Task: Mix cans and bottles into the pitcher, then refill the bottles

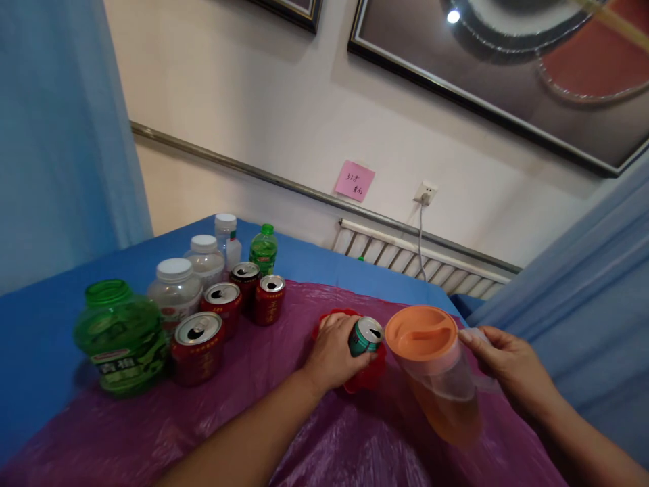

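My left hand is wrapped round a green drink can with an opened top. Beneath the can shows a red scalloped dish, partly hidden by the hand. By its handle, my right hand grips a clear pitcher with an orange lid. The pitcher is tilted, its lid leaning toward the can, and amber liquid lies in its lower part. Between lid and can a small gap shows; I cannot see any liquid flowing.
Opened red cans stand left of my left arm. Behind them are clear jars with white lids, a lidless green jar and a green bottle. Purple plastic sheet covers part of the blue table. A radiator stands behind.
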Demonstrator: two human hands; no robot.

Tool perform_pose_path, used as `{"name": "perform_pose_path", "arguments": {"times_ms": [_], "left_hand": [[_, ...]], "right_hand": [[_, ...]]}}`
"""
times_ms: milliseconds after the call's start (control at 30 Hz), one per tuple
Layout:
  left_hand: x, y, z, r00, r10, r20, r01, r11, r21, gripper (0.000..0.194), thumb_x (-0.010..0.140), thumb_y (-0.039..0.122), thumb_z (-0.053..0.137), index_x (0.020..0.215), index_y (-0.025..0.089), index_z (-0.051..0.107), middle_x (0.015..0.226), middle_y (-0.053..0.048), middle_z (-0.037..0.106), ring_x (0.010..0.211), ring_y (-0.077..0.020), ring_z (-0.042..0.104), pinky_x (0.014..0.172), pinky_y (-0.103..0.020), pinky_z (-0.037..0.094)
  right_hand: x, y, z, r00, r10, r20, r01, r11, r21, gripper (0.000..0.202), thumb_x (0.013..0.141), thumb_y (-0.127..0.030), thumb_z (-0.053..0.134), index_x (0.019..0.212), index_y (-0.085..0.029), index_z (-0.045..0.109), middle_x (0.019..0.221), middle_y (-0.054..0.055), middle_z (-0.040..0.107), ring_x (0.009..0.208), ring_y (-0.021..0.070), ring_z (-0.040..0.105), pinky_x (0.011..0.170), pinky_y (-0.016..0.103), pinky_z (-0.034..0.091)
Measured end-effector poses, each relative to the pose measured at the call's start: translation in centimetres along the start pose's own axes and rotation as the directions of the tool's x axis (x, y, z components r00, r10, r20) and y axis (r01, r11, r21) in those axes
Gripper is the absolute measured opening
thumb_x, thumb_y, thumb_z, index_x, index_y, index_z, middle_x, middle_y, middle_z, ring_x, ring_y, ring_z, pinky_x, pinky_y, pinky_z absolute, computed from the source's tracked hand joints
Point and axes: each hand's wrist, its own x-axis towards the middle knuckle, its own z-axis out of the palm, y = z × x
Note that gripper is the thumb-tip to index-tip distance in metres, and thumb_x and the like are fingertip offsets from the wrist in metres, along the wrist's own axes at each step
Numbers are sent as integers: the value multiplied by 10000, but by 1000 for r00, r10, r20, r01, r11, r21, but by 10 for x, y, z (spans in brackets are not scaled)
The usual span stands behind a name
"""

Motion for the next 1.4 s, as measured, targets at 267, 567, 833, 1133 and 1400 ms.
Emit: {"name": "perform_pose_path", "arguments": {"times_ms": [267,567,833,1133,1400], "left_hand": [[1,0,0,1000,7,-4,-7,1000,10,523,653,335,845,1138,257,666,1125,-58,710,1105,-309,596,999,-455,419],[0,2,-1,1000,3,-2,-3,1000,-10,482,649,300,819,1109,277,678,1105,-40,723,1092,-305,597,995,-455,421],[0,1,-1,1000,4,3,-4,1000,-13,531,641,290,841,1146,262,682,1124,-47,719,1100,-311,594,1002,-456,417],[0,0,-1,1000,-5,3,5,1000,1,529,648,317,854,1143,261,677,1127,-58,705,1101,-311,589,996,-452,416],[-1,-2,0,1000,6,4,-6,1000,-7,534,648,311,863,1143,254,672,1131,-50,707,1103,-305,582,1000,-444,402]], "right_hand": [[0,1,1,1000,5,2,-5,1000,19,511,684,-666,756,546,-209,573,536,-41,397,519,116,317,479,263,276],[1,2,1,1000,-4,2,4,1000,-15,518,709,-668,737,541,-212,559,532,-33,406,526,121,325,484,268,281],[1,0,2,999,37,13,-37,999,11,522,694,-677,739,554,-213,546,545,-39,394,542,120,305,501,272,265],[1,1,1,1000,26,14,-26,1000,-1,518,711,-662,740,556,-209,543,555,-37,387,553,120,309,508,272,272],[2,-1,0,1000,28,5,-28,1000,-2,511,688,-664,749,562,-197,586,556,-33,407,543,118,327,494,262,281]]}}
